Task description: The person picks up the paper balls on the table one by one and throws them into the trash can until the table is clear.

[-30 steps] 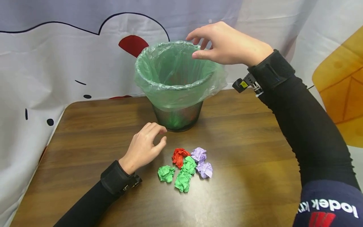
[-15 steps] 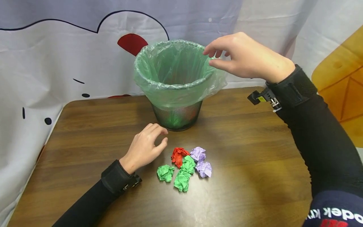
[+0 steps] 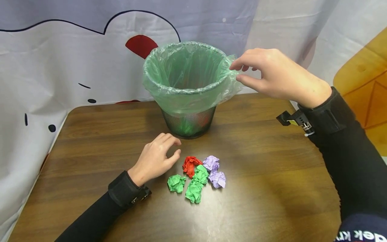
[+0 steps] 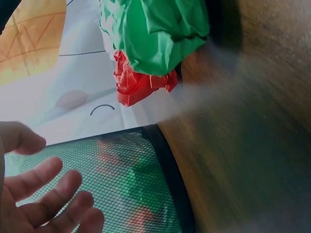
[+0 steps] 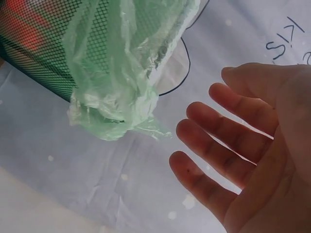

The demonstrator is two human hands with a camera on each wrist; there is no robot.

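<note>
In the head view my right hand [image 3: 272, 74] hovers beside the right rim of a black mesh wastebasket [image 3: 193, 124] lined with a thin green plastic bag [image 3: 184, 104]. The right wrist view shows the fingers [image 5: 218, 116] loosely bent, apart from the bag, with nothing in them. My left hand [image 3: 155, 158] is held over the table in front of the basket, fingers relaxed and holding nothing. Right of it lie crumpled paper balls: a red paper ball [image 3: 191, 166], several green paper balls [image 3: 194, 191] and two lilac paper balls [image 3: 217, 179].
The wooden table [image 3: 266, 161] ends at a printed cloth [image 3: 45, 74] hanging behind and beside it. Red and green shapes [image 4: 141, 179] show through the basket's mesh in the left wrist view.
My right hand has moved from above the basket's opening to the right and down, past its rim. The left hand and the paper balls have hardly moved.
</note>
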